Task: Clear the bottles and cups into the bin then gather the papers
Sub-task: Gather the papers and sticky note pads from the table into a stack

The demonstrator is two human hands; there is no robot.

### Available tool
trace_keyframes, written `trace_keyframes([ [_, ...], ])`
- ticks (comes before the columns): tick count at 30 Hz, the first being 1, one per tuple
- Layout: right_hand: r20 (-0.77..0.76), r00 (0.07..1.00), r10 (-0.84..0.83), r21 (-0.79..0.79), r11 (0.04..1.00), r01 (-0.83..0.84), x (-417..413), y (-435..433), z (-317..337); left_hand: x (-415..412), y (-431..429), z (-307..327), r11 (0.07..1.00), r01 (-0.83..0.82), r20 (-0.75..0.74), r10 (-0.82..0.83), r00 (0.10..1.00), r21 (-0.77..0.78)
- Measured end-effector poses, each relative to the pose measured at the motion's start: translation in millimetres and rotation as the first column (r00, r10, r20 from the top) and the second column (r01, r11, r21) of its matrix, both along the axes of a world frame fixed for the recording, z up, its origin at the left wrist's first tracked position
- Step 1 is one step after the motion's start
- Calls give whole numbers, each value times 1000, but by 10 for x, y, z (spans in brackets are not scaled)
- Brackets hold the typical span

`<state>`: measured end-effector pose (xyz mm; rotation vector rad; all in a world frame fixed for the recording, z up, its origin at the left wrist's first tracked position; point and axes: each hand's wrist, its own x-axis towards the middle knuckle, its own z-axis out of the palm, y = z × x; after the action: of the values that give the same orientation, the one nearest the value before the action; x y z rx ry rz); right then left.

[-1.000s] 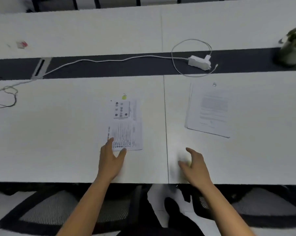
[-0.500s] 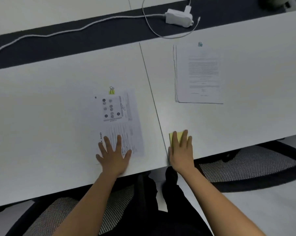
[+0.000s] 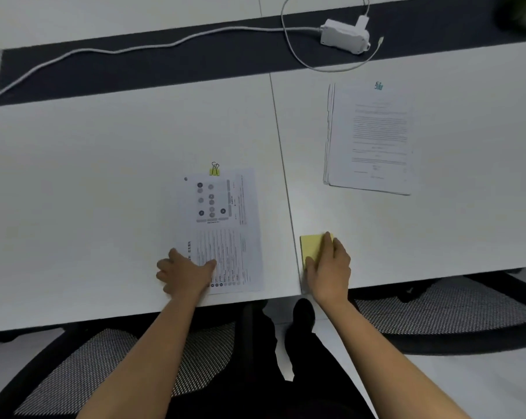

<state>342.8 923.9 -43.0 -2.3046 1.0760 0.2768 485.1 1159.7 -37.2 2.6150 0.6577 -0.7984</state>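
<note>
A printed paper point(image 3: 225, 213) with a yellow binder clip point(image 3: 214, 170) at its top lies near the front edge of the white table point(image 3: 74, 176). My left hand point(image 3: 186, 275) is at its lower left corner, thumb on the sheet and fingers curled at the edge. A small yellow note pad point(image 3: 311, 244) lies just right of the table seam, and my right hand point(image 3: 328, 267) closes over its near right part. A second stack of papers point(image 3: 373, 137) with a teal clip point(image 3: 378, 85) lies farther back on the right, apart from both hands.
A white power adapter point(image 3: 344, 37) and its cable point(image 3: 104, 51) lie on the dark strip at the back. Mesh office chairs point(image 3: 83, 370) point(image 3: 443, 309) stand under the table edge on both sides of my legs. A plant point(image 3: 521, 10) shows at the top right corner.
The view tilted down and closer. My left hand went from flat on the paper to curled at its lower left corner. My right hand settled on the yellow pad and closed around it.
</note>
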Motion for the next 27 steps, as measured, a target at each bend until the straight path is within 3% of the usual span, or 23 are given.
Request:
trace_keyframes([
  [9,1,980,-197,222,956,192,14,-168,-6,66,-96,-16,982,-188,-120,186,975,-6],
  [14,-29,945,-327,296,900,320,42,-134,-6,-19,-83,12,956,-267,-109,255,961,-119],
  [18,-117,948,-296,318,893,318,91,-44,2,-128,-50,90,972,-228,-81,223,971,-58],
  [21,-49,944,-326,384,867,319,200,82,28,-239,30,111,972,-233,-47,231,972,-41],
  [25,48,907,-418,671,686,281,498,332,235,-394,126,99,904,-372,-16,377,926,-209],
  [27,57,952,-299,695,697,178,614,477,258,-469,130,109,872,-397,15,419,908,-286],
])
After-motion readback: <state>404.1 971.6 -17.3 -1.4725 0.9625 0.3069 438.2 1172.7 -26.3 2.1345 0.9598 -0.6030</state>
